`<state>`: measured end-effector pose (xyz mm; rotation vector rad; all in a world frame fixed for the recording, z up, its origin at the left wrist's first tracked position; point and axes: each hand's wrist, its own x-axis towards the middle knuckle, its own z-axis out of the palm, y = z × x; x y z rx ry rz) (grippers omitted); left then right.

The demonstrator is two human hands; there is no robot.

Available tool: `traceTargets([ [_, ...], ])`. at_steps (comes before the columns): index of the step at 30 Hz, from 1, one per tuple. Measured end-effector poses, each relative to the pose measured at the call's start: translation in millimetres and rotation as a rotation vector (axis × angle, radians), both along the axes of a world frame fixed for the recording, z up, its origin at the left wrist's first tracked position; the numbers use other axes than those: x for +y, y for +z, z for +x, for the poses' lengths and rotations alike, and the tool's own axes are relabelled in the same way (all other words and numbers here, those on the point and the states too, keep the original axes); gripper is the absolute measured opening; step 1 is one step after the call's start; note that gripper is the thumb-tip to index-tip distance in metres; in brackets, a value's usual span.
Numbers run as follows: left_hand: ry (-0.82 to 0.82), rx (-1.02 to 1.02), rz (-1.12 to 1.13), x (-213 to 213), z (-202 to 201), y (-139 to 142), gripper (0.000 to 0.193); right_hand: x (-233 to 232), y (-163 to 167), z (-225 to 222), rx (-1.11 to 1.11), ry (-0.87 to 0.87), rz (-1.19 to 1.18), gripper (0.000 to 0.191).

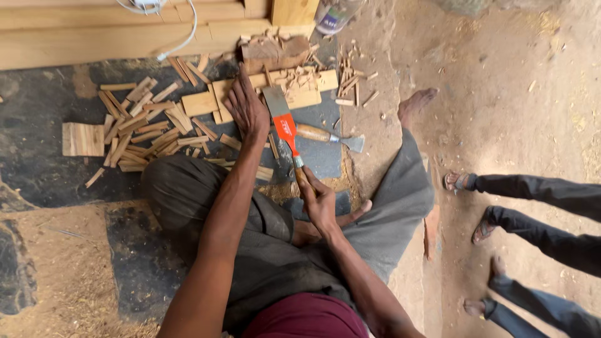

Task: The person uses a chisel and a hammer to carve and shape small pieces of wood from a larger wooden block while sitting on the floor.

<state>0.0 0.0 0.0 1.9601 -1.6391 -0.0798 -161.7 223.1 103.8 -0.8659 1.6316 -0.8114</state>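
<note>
I sit on the ground with my legs folded. My left hand (246, 107) presses flat, fingers spread, on a small wooden block (206, 101) lying on a dark mat (37, 144). My right hand (318, 199) is closed around the wooden handle of a broad chisel (282, 119) with an orange-painted blade. The blade's edge points up toward the block, just right of my left hand. A second chisel (325, 136) with a wooden handle lies on the mat to the right of the first.
Many split wood slivers (141, 125) and a square offcut (82, 139) litter the mat at left. Long timber planks (94, 31) run along the top. Chips (350, 78) are scattered by my bare foot (414, 103). Other people's sandalled feet and legs (513, 206) stand at right on dirt.
</note>
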Motion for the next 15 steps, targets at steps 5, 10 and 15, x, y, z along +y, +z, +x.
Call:
traceTargets([
  [5,0.041,-0.021,0.005,-60.9,22.5,8.8,0.091,-64.4,2.5,26.2,0.051,0.043,-0.163,0.047],
  [10,0.025,-0.028,0.066,-28.6,18.6,-2.6,0.085,-43.2,-9.2,18.1,0.119,0.031,-0.051,0.049],
  [15,0.030,0.024,0.067,-56.7,21.0,33.8,0.089,-99.5,11.5,28.6,0.107,0.133,-0.209,0.048],
])
